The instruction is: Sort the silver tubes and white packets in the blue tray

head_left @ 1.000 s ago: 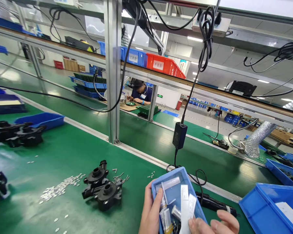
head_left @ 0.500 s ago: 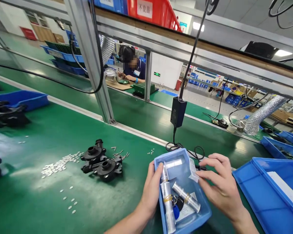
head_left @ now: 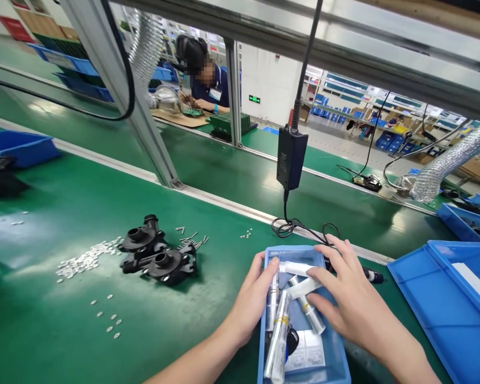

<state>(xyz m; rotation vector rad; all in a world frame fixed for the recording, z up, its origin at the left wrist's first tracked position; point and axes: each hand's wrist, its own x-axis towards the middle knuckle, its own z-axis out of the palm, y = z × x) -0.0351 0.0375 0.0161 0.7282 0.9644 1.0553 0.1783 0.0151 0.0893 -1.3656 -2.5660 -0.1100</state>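
Resting on the green tabletop (head_left: 104,330) just before us, the small blue tray (head_left: 336,354) is shallow, light blue plastic, holding silvery tubes (head_left: 278,333) with yellow bands and a few white packets (head_left: 306,349). Our left hand (head_left: 252,301) grips its left wall, thumb inside over the rim. Our right hand (head_left: 350,298) reaches in, fingers seemingly pinching a white tube (head_left: 302,288), though the grip is partly hidden. Left of the tray lie two black housings (head_left: 156,256) amid scattered white bits (head_left: 84,260); a bigger blue bin (head_left: 436,298) sits to the right.
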